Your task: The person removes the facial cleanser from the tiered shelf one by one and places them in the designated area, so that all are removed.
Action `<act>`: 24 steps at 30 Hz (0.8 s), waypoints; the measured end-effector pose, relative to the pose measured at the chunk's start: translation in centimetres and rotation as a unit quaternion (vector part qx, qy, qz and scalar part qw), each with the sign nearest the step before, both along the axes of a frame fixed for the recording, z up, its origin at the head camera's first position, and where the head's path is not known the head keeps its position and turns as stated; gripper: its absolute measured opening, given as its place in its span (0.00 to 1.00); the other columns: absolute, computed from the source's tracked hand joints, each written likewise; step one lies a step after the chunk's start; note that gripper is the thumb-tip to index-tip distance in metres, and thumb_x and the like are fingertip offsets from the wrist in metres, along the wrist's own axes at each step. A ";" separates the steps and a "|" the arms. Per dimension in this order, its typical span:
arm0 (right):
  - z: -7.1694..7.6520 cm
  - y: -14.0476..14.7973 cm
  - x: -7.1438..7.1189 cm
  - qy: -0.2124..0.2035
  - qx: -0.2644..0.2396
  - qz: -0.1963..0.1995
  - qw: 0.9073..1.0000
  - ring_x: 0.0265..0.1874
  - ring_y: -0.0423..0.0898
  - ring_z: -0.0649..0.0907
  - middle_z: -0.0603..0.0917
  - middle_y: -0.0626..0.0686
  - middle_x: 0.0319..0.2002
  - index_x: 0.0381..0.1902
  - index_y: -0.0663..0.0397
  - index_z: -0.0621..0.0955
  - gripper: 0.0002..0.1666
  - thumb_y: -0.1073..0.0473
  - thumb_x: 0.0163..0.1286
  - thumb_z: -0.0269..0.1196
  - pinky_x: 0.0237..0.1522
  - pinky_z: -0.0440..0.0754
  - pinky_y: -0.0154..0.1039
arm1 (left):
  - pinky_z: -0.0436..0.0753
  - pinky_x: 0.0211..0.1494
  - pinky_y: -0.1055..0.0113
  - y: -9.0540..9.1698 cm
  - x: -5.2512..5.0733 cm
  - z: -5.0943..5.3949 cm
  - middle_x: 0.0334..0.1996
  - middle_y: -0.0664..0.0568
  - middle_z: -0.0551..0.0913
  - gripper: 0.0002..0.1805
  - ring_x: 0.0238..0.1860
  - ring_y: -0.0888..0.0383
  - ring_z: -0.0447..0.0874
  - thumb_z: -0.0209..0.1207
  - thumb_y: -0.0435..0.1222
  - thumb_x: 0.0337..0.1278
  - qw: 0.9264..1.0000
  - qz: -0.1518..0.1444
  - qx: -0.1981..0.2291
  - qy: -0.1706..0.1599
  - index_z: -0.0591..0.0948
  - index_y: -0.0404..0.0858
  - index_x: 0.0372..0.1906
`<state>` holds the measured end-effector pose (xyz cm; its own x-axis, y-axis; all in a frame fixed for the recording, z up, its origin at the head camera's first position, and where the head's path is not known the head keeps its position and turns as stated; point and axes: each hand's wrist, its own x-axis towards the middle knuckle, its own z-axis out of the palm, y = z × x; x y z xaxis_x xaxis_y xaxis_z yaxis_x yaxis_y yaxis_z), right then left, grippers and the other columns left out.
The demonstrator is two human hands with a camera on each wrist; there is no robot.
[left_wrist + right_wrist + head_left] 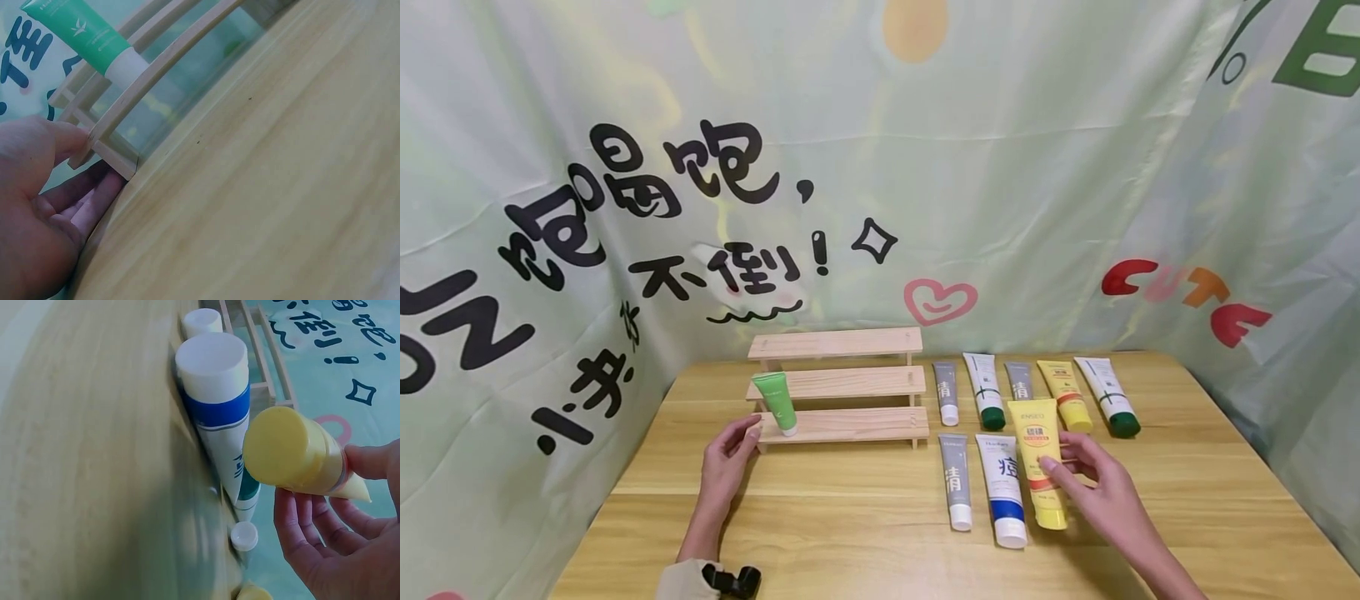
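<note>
In the head view my right hand [1097, 487] holds a yellow squeeze tube [1036, 458] with a red band, thumb on its front and fingers behind. The right wrist view shows the yellow tube's round cap [275, 447] lifted off the table. My left hand [727, 458] pinches the left end of the lowest step of a three-step wooden display rack [857, 425]. In the left wrist view the thumb lies on the step's end and fingers touch the rack's leg [117, 159]. A small green tube [777, 400] stands cap down on that lowest step, leaning back.
Beside the yellow tube lie a white tube with a blue band [1002, 487] and a grey tube [955, 483]. Behind, a row holds grey tubes, white tubes with green caps [1108, 396] and another yellow tube [1065, 393]. A printed cloth [1037, 208] hangs around the wooden table [835, 517].
</note>
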<state>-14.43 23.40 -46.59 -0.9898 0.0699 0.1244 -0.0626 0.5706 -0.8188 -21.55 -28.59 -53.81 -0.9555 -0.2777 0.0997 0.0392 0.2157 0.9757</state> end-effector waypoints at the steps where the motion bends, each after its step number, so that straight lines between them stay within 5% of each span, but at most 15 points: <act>1: -0.1 0.1 0.0 -0.005 0.002 -0.001 1.000 0.44 0.35 0.81 0.86 0.60 0.50 0.64 0.65 0.75 0.31 0.49 0.74 0.67 0.46 0.80 0.24 | 0.82 0.50 0.79 0.0 0.0 0.0 0.64 0.41 0.79 0.20 0.49 0.67 0.79 0.61 0.39 0.74 1.000 -0.001 0.000 0.001 0.80 0.33 0.63; 9: -0.5 0.6 -0.1 -0.052 0.011 -0.010 0.999 0.47 0.50 0.82 0.85 0.60 0.49 0.67 0.66 0.73 0.38 0.43 0.73 0.66 0.43 0.81 0.26 | 0.84 0.47 0.77 0.1 0.0 0.1 0.64 0.40 0.79 0.19 0.45 0.66 0.81 0.60 0.37 0.74 1.000 -0.006 0.004 0.007 0.80 0.32 0.63; 24: -1.3 1.6 -0.6 -0.154 -0.006 -0.005 0.988 0.39 0.49 0.80 0.84 0.60 0.47 0.72 0.63 0.66 0.45 0.40 0.71 0.67 0.30 0.84 0.37 | 0.85 0.45 0.76 0.0 0.0 0.0 0.62 0.39 0.80 0.19 0.42 0.63 0.83 0.60 0.37 0.74 1.000 -0.008 0.008 0.012 0.81 0.33 0.62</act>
<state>-15.04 24.96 -47.91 -0.9797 0.0797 -0.1837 0.1964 0.5604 -0.8046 -21.52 -28.56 -53.83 -0.9573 -0.2636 0.1190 0.0666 0.1992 0.9777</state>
